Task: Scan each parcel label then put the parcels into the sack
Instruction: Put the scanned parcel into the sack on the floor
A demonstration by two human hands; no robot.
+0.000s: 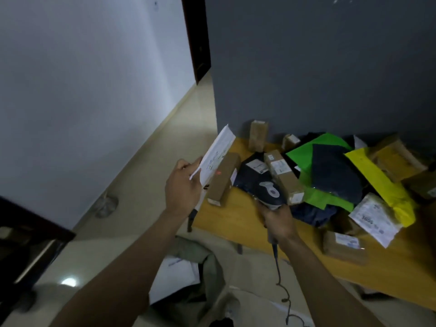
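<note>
Pale floor tiles run between a white wall (70, 79) on your left and a dark grey wall (318, 67), against which a wooden table (247, 220) carries a loose heap of parcels: a green mailer (304, 154), a navy mailer (335, 171) lying across it, a yellow mailer (382, 182) and several brown boxes, one long brown box (224, 178) just behind the piece you hold. Your left hand (182, 185) pinches the lower end of a white parcel (218, 154), holding it tilted over the table's left corner. Your right hand (279, 220) is wrapped round the handle of the scanner (269, 190), whose cable (280, 279) hangs down towards the floor. A red dot (219, 172) glows where the white parcel's edge meets the long brown box; which of the two it falls on, you cannot tell. The parcel's print is too blurred to read. A white mailer (372, 218) at the right shows digits like "3005". The sack (207, 263) lies on the floor below your forearms
</note>
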